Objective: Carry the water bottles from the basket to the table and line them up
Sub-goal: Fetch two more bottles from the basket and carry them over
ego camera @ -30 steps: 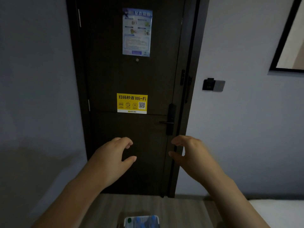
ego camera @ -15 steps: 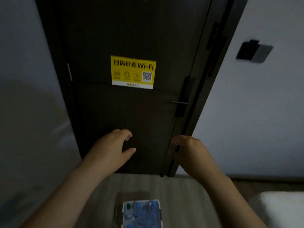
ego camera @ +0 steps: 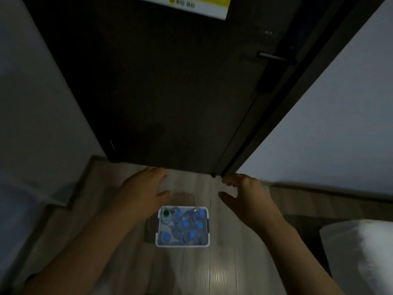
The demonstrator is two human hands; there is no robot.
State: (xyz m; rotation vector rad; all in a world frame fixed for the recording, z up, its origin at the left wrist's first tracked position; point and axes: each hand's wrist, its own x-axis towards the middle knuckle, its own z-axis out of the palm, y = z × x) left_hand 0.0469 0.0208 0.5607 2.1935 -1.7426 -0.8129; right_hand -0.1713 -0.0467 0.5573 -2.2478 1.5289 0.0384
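Head view, looking down in a dim room. The left grip (ego camera: 142, 192) and right grip (ego camera: 246, 194) hover side by side, both wide, fingers loosely curved, holding nothing. Between them and just below, a white basket (ego camera: 157, 231) sits on the wooden floor (ego camera: 212, 273). It is packed with water bottles (ego camera: 185, 223), mostly blue-capped, with one green-capped bottle (ego camera: 165, 213) in the corner nearest the left grip. Beyond both grips stands a dark door (ego camera: 170, 92).

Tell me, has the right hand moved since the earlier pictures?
Yes. It went down: earlier just below the door handle, the right hand is now by the door's foot, nearer the basket.
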